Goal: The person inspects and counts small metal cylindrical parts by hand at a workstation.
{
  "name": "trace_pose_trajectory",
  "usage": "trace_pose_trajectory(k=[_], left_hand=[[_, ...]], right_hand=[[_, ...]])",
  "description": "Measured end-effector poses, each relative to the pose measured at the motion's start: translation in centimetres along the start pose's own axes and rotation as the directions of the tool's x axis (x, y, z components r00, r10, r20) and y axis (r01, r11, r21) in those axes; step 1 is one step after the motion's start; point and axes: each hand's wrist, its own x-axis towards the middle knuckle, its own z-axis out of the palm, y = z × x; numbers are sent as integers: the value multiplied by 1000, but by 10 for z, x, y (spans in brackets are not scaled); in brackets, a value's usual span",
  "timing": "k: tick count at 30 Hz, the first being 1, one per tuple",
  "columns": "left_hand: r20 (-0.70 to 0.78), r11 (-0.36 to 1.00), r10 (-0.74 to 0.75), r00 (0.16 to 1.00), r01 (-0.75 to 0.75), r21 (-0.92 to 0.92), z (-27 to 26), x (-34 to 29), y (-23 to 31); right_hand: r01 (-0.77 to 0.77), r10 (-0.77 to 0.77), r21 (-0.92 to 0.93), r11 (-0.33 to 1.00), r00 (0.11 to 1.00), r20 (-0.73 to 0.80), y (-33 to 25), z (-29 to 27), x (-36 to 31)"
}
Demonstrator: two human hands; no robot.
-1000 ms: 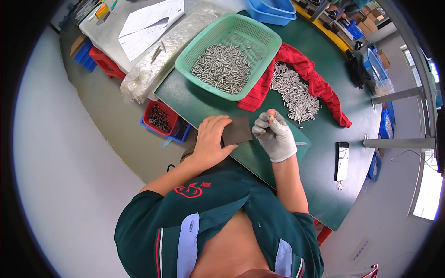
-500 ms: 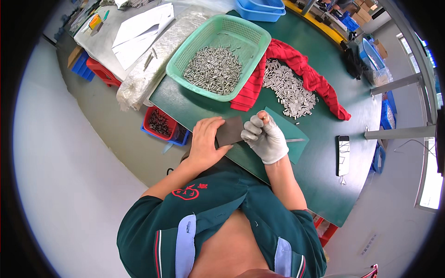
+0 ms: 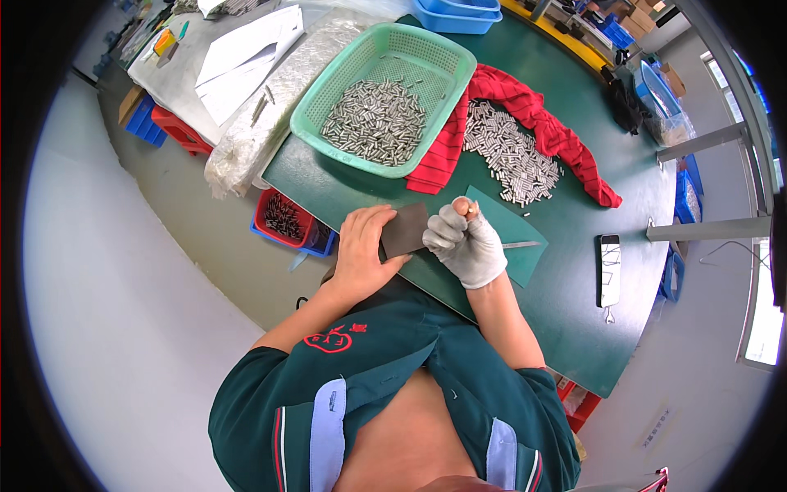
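Note:
My bare left hand [image 3: 362, 250] is at the table's near edge, its fingers and thumb gripping a flat, dark brown rectangular piece [image 3: 406, 230] that looks like abrasive paper. Just right of it is my right hand [image 3: 468, 246], in a pale glove with bare fingertips showing. Its fingers are curled in, and thumb and forefinger pinch together; what lies between them is too small to make out. Beneath that hand is a green sheet [image 3: 522, 259] with a thin metal strip [image 3: 520, 244] on it. Beyond lies a heap of small metal pins [image 3: 512, 157].
A green perforated basket [image 3: 447, 107] holds many more pins. A red striped cloth [image 3: 566, 148] curves around the heap. A phone [image 3: 609, 271] lies on the right. Below the table's left edge is a red bin [image 3: 264, 215] of dark parts. Blue tubs [image 3: 459, 18] stand at the back.
My right fingertips have shifted slightly, with the thumb and forefinger turned a little. My left hand and the brown piece have stayed put. The view has moved very slightly.

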Motion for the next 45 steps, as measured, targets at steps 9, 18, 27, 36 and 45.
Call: trace_pose_trajectory(k=[9,18,27,36,45], left_hand=[[-8,1000,15,1000,-15,2,0,2,2],[-9,1000,21,1000,-21,15,1,1,2],[-3,1000,11,1000,-11,-4,-1,3,1],[-6,1000,8,1000,-9,-22,1,0,-3],[27,997,-53,998,54,-61,-4,-3,4]], right_hand=[[-27,26,14,1000,998,56,1,0,0],[-33,37,-27,999,989,143,2,-1,-1],[-26,33,-67,997,993,117,0,0,1],[121,-65,-559,-820,951,301,21,33,4],[30,-10,-271,-962,990,142,20,38,12]])
